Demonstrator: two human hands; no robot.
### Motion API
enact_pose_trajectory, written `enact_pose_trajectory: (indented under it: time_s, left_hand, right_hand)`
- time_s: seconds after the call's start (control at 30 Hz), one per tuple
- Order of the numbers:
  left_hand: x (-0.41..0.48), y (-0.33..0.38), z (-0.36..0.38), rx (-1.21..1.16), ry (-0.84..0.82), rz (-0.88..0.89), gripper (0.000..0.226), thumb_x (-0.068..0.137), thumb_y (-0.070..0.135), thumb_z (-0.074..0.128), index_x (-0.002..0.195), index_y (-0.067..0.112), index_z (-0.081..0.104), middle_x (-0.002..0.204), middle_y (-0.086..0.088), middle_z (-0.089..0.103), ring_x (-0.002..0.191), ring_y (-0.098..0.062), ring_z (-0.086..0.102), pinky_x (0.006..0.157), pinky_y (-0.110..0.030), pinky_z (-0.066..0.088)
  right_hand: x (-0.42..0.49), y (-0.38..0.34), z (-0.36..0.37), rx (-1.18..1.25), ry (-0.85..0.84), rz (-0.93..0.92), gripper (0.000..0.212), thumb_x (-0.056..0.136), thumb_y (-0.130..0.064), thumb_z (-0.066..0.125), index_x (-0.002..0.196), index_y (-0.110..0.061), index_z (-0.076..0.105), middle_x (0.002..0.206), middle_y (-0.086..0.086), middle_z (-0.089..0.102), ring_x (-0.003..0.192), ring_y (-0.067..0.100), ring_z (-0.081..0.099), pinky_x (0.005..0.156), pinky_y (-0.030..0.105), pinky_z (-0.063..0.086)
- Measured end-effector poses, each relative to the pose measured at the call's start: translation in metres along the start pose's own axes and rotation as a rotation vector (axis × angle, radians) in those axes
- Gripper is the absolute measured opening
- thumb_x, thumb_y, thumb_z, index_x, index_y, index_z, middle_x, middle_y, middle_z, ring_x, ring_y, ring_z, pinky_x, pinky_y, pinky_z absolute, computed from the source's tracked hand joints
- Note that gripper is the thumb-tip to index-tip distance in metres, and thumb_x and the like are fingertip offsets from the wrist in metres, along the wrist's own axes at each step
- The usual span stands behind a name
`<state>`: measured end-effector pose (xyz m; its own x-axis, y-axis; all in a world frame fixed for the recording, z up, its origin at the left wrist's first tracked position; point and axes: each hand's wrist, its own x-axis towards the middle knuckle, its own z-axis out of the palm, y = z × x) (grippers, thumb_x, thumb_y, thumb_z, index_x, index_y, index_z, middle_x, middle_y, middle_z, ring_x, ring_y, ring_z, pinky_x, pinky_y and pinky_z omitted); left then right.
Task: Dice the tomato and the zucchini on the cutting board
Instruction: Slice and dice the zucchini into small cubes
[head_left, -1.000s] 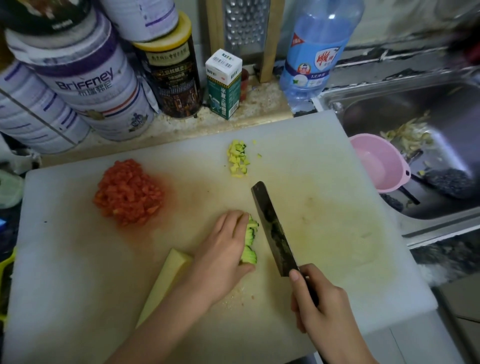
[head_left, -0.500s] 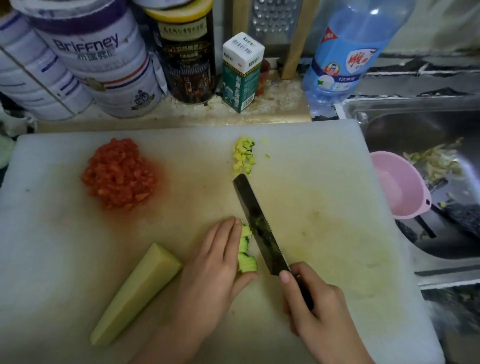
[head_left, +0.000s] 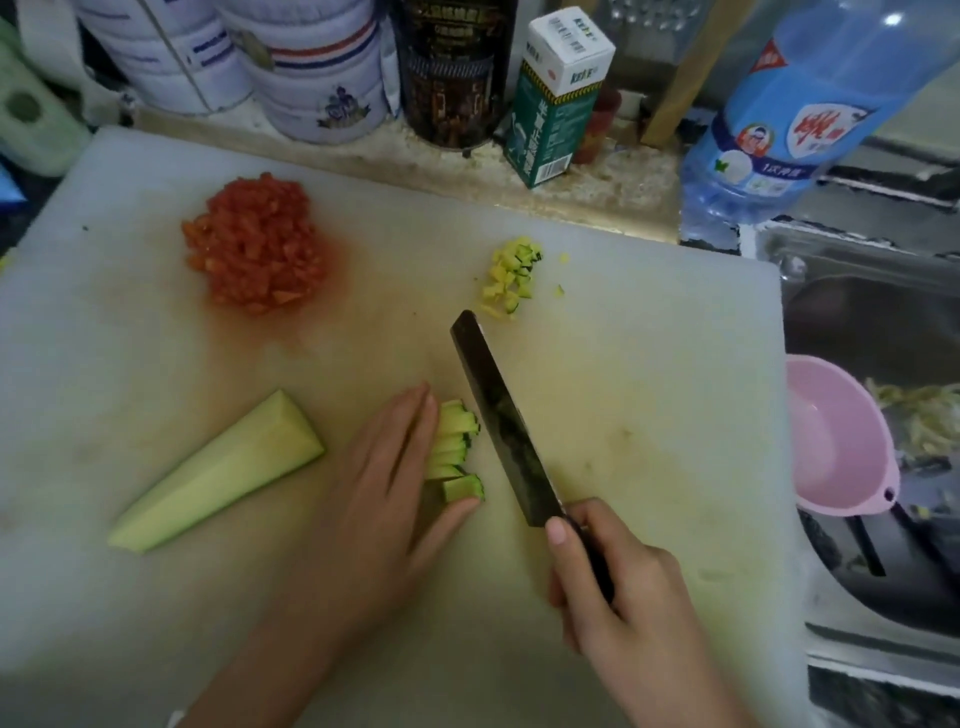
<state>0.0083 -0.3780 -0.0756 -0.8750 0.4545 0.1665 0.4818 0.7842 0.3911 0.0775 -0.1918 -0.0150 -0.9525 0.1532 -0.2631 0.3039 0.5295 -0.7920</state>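
Cutting board (head_left: 649, 364) bears zucchini strips (head_left: 454, 452) against flat left hand (head_left: 379, 499); right hand (head_left: 618, 587) grips knife (head_left: 498, 415).

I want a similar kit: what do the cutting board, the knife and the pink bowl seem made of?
The thick white cutting board looks like matte plastic, stained red and yellow. The dark-bladed knife seems steel, its blade dull and mottled. The pink bowl looks like smooth, faintly glossy plastic.
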Motion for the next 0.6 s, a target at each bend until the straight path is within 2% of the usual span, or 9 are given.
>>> enact_pose_trajectory:
  time_s: [0.17,0.3,0.5,0.6]
  left_hand:
    - [-0.006,0.006,0.012,0.042,0.059,-0.023,0.066,0.1,0.046,0.038,0.146,-0.001,0.034,0.152,-0.018,0.037,0.14,-0.03,0.035,0.111,-0.045,0.03]
    - [-0.005,0.008,0.013,0.101,0.052,-0.047,0.063,0.1,0.044,0.037,0.145,-0.002,0.039,0.15,-0.019,0.041,0.138,-0.031,0.039,0.11,-0.045,0.032]
    - [-0.006,0.009,0.009,0.102,-0.002,-0.064,0.062,0.101,0.044,0.036,0.144,0.001,0.043,0.15,-0.015,0.043,0.139,-0.028,0.039,0.111,-0.041,0.031]
    - [-0.005,0.007,0.007,0.1,-0.006,-0.044,0.062,0.101,0.044,0.034,0.144,0.001,0.043,0.15,-0.013,0.043,0.139,-0.027,0.039,0.113,-0.038,0.028]
  right_hand:
    - [0.0,0.001,0.005,-0.034,-0.028,-0.021,0.034,0.077,-0.069,0.03,0.083,-0.039,0.045,0.059,0.002,0.06,0.048,0.017,0.055,0.053,0.036,0.049]
    - [0.007,0.001,0.004,-0.002,-0.023,-0.056,0.035,0.081,-0.063,0.034,0.086,-0.032,0.05,0.059,-0.003,0.061,0.048,0.014,0.057,0.05,0.029,0.048]
    - [0.011,-0.004,0.008,-0.011,-0.027,-0.059,0.035,0.08,-0.062,0.035,0.084,-0.03,0.047,0.058,0.002,0.061,0.044,0.015,0.055,0.048,0.029,0.046]
    - [0.013,-0.006,0.009,-0.031,-0.02,-0.068,0.024,0.085,-0.054,0.041,0.082,-0.03,0.046,0.057,0.003,0.06,0.042,0.014,0.053,0.046,0.028,0.045]
